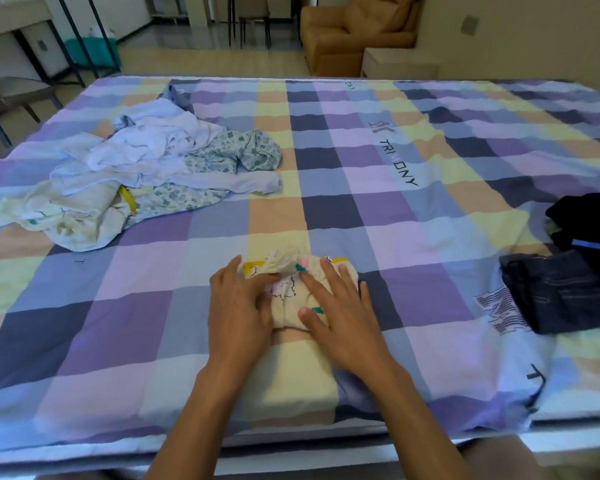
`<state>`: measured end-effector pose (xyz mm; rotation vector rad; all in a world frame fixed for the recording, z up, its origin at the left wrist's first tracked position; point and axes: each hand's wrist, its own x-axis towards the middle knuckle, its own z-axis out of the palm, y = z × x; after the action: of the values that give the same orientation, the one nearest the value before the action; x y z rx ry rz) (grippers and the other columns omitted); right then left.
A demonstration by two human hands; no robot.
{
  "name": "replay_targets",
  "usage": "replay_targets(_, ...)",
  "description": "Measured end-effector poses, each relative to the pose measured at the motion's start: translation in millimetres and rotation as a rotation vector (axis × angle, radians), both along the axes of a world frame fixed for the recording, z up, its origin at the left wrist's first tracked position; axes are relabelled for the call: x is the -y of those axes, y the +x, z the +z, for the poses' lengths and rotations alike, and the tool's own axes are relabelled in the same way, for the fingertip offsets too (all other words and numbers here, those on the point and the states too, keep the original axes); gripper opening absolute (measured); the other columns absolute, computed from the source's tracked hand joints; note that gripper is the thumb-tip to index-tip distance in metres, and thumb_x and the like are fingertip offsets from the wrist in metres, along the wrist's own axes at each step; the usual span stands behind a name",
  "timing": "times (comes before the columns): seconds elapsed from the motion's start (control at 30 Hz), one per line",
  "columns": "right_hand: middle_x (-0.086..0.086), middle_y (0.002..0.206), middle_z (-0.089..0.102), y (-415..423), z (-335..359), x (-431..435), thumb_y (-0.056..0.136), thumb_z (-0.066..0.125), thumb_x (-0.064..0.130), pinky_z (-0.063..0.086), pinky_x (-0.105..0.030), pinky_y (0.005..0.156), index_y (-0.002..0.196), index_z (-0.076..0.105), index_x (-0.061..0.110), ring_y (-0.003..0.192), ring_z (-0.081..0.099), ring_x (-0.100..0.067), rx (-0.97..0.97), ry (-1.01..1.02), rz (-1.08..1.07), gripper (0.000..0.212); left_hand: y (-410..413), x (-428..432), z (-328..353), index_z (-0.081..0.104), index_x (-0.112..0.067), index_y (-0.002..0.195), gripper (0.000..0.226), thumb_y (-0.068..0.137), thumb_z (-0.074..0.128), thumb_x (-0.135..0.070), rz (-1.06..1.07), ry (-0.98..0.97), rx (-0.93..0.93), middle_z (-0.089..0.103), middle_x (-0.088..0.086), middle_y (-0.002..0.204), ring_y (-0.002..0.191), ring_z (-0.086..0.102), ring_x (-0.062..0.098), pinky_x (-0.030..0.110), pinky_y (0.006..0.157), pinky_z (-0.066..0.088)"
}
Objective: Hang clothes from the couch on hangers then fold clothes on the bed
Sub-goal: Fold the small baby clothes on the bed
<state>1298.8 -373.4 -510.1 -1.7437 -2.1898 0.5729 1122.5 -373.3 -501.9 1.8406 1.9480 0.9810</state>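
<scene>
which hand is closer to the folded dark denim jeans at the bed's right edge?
Right. The right hand lies flat on the small cream printed garment, on the side toward the folded dark denim jeans; the left hand presses the garment's opposite side.

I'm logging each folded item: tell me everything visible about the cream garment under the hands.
The cream garment is small and soft, cotton by its look, printed with pale pink outlined figures and teal marks, with a yellow band along its far edge. It lies folded into a compact bundle, rumpled on top, on the bed near the front edge. The left hand and right hand press on it, one from each side.
</scene>
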Motion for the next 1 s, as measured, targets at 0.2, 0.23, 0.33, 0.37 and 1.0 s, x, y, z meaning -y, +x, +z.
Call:
replay_targets(0.2, 0.001, 0.158, 0.029, 5.8, 14.8, 11.0, 0.093, 0.061, 0.043, 0.034, -0.039, 0.111, 0.147, 0.045, 0.042, 0.14, 0.035, -0.024, -0.066, 0.085, -0.204, 0.057, -0.7, 1.6, 17.0, 0.069, -0.029, 0.116, 0.026, 0.093, 0.064, -0.02, 0.043, -0.162, 0.028, 0.065, 0.001, 0.119, 0.111, 0.058, 0.028, 0.038, 0.091, 0.045)
replay_targets(0.23, 0.0, 0.151, 0.038, 5.5, 16.3, 8.7, 0.091, 0.064, 0.04, 0.039, -0.039, 0.107, 0.145, 0.048, 0.041, 0.134, 0.041, -0.025, -0.075, 0.083, -0.213, 0.057, -2.1, -0.8, 18.2, 0.069, -0.03, 0.112, 0.024, 0.091, 0.065, -0.019, 0.043, -0.175, 0.085, 0.066, -0.001, 0.116, 0.107, 0.061, 0.027, 0.038, 0.09, 0.048)
replay_targets(0.33, -0.002, 0.13, 0.049, 8.5, 17.6, -1.4, 0.085, 0.07, 0.023, 0.042, -0.03, 0.098, 0.137, 0.059, 0.035, 0.119, 0.052, -0.024, -0.227, 0.045, -0.239, 0.054, -1.7, -0.2, 21.7, 0.072, -0.034, 0.102, 0.023, 0.084, 0.068, -0.021, -0.007, -0.243, 0.352, 0.069, -0.01, 0.108, 0.096, 0.067, 0.023, 0.048, 0.085, 0.058)
replay_targets(0.37, -0.003, 0.126, 0.051, 10.0, 17.6, -4.3, 0.084, 0.069, 0.015, 0.041, -0.025, 0.094, 0.133, 0.062, 0.032, 0.116, 0.055, -0.023, -0.291, 0.028, -0.237, 0.052, -1.2, 2.9, 22.2, 0.072, -0.036, 0.102, 0.025, 0.08, 0.066, -0.026, -0.017, -0.257, 0.435, 0.069, -0.013, 0.109, 0.096, 0.069, 0.022, 0.051, 0.082, 0.06)
replay_targets(1.0, -0.007, 0.118, 0.053, 301.5, 112.5, 25.6, 0.081, 0.052, -0.008, 0.043, -0.04, 0.091, 0.127, 0.068, 0.016, 0.11, 0.052, -0.032, 0.205, 0.315, -0.628, 0.055, 310.2, -18.6, 43.5, 0.067, -0.025, 0.108, 0.028, 0.088, 0.066, -0.004, -0.647, -0.087, 0.597, 0.058, -0.007, 0.091, 0.074, 0.059, 0.017, 0.021, 0.071, 0.042)
